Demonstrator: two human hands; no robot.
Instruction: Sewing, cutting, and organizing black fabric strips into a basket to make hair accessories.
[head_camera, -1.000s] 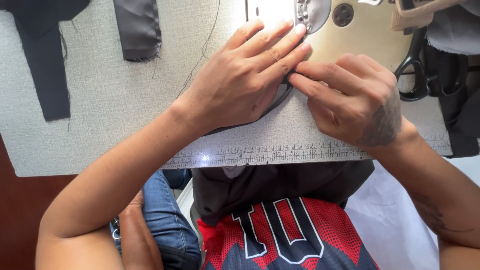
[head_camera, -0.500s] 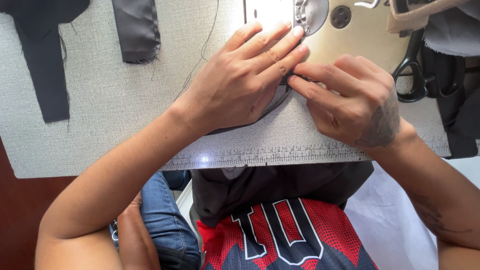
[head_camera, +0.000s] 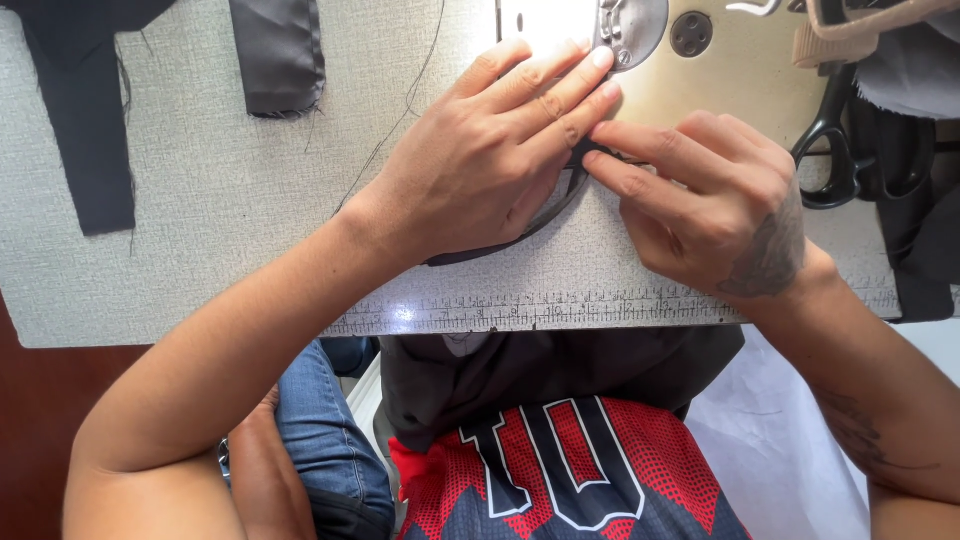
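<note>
My left hand (head_camera: 490, 150) lies flat on a dark piece of fabric (head_camera: 520, 232) on the grey sewing table (head_camera: 200, 260), fingers stretched toward the sewing machine's presser foot area (head_camera: 625, 30). My right hand (head_camera: 700, 200) pinches the same dark fabric with its fingertips, touching the left hand's fingertips just in front of the machine. Most of the fabric is hidden under the hands; only a curved dark edge shows below the left palm.
Black scissors (head_camera: 840, 140) lie at the right on the cream machine bed (head_camera: 740, 70). Dark fabric pieces (head_camera: 275, 55) and a black strip (head_camera: 85, 140) lie at the back left. More dark cloth (head_camera: 925, 230) hangs at the right. A ruler scale (head_camera: 540, 312) runs along the table's front edge.
</note>
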